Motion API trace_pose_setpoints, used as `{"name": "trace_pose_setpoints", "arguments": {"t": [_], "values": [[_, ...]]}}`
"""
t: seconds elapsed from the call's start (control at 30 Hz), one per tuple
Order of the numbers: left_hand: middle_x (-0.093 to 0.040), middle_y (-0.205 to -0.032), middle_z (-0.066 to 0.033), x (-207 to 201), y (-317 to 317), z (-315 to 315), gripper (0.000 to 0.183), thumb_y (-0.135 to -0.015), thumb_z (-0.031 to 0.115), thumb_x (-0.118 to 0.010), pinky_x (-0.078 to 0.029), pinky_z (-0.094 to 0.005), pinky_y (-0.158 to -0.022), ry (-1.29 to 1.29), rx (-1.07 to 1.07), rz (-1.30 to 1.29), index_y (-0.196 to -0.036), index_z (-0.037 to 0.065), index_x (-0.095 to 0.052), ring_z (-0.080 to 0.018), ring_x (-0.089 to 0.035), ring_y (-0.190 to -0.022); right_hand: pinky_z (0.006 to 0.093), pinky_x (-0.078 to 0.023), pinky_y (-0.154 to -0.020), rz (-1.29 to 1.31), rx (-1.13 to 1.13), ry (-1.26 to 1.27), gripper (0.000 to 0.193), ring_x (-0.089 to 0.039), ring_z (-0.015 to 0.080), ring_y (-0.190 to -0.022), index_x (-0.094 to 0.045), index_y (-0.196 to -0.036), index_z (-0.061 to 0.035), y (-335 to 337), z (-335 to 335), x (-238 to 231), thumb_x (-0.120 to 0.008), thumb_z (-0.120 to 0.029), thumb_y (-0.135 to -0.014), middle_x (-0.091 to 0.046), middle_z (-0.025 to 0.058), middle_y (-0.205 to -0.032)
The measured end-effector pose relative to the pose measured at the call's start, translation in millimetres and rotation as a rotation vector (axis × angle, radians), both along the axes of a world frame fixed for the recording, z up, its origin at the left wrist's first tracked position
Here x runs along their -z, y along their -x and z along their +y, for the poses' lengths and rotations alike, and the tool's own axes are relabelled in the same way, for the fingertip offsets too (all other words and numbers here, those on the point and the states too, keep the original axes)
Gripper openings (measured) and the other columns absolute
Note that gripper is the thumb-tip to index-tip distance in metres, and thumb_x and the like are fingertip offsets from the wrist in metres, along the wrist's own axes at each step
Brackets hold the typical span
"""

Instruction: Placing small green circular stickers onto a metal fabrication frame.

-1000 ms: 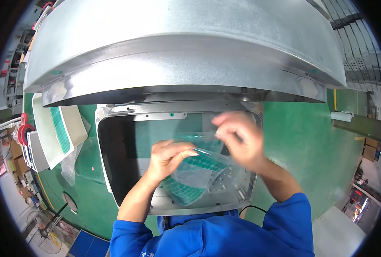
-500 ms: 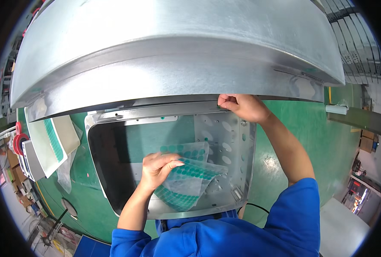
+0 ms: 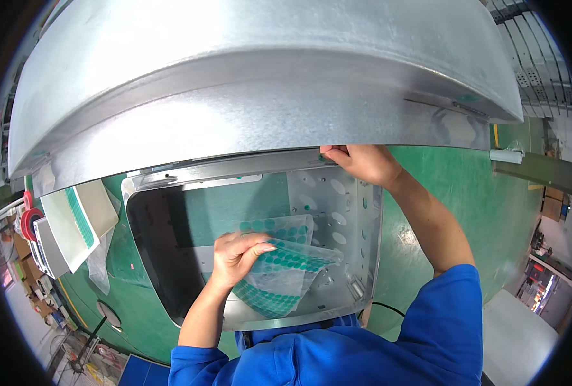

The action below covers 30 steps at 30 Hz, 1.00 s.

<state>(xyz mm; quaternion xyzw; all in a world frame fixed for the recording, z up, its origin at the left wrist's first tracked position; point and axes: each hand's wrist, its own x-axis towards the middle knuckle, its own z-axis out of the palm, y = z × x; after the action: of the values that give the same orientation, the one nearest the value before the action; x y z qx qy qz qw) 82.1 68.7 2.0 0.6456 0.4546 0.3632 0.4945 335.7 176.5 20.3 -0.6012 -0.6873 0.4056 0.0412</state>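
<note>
My left hand (image 3: pixel 238 257) pinches several clear sheets of round green stickers (image 3: pixel 286 260) between thumb and fingers. These sheets hang loosely over an open metal cabinet frame (image 3: pixel 375 257). At the frame's far rim, my right hand (image 3: pixel 366 162) has thumb and forefinger closed on a small green sticker (image 3: pixel 323 156); whether it is stuck to the metal I cannot tell. Some of the right fingers are hidden by a large bent metal panel (image 3: pixel 267 116) across the top of the view. A few green dots also show on the frame's perforated right side.
To the left, a white open bin (image 3: pixel 93 219) holds a green-dotted sheet, with red tape rolls (image 3: pixel 30 223) beside it. The panel's lower edge overhangs the frame's far rim. A green bar (image 3: pixel 543 172) juts in from the right. A cable (image 3: pixel 389 307) lies near the frame's right corner.
My right hand has shifted slightly left along the far rim, its fingers still closed. The left hand and its sheets stay nearly still.
</note>
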Motion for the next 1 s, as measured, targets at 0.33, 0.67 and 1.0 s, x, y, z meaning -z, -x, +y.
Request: {"name": "trace_pose_setpoints", "arguments": {"t": [0.33,0.67,1.0], "values": [[-0.063,-0.068,-0.0052,-0.6,0.5,-3.0,0.011,-0.07,0.014,-0.067,-0.043,-0.0245,-0.05,0.008,-0.014,-0.003,-0.073,0.004,-0.065,-0.0156,-0.057,-0.055,0.0236,-0.043,-0.06,0.077,0.038,-0.051,0.012,-0.054,0.0103,-0.063,-0.059,-0.084,-0.0062,-1.7,-1.5,8.0,-0.06,-0.013,-0.074,-0.058,0.002,-0.069],[-0.059,-0.062,-0.0025,-15.3,26.4,-9.9,0.013,-0.066,0.016,-0.069,-0.037,-0.0235,-0.041,-0.243,0.047,0.004,-0.076,0.008,-0.065,-0.0142,-0.053,-0.047,0.0268,-0.044,-0.063,-0.007,0.102,-0.061,0.02,-0.057,0.0145,-0.072,-0.061,-0.084,-0.005,6.4,19.9,3.9,-0.067,-0.016,-0.068,-0.061,0.0039,-0.081],[-0.05,-0.064,-0.0027,-29.9,75.3,-26.7,0.021,-0.064,0.01,-0.071,-0.038,-0.027,-0.042,-0.297,-0.14,0.089,-0.083,0.011,-0.064,-0.0141,-0.048,-0.047,0.0239,-0.045,-0.064,0.693,-0.217,0.266,0.013,-0.057,0.0121,-0.071,-0.062,-0.086,-0.0021,137.0,-60.3,-35.6,-0.063,-0.006,-0.074,-0.062,0.0069,-0.079]]}}
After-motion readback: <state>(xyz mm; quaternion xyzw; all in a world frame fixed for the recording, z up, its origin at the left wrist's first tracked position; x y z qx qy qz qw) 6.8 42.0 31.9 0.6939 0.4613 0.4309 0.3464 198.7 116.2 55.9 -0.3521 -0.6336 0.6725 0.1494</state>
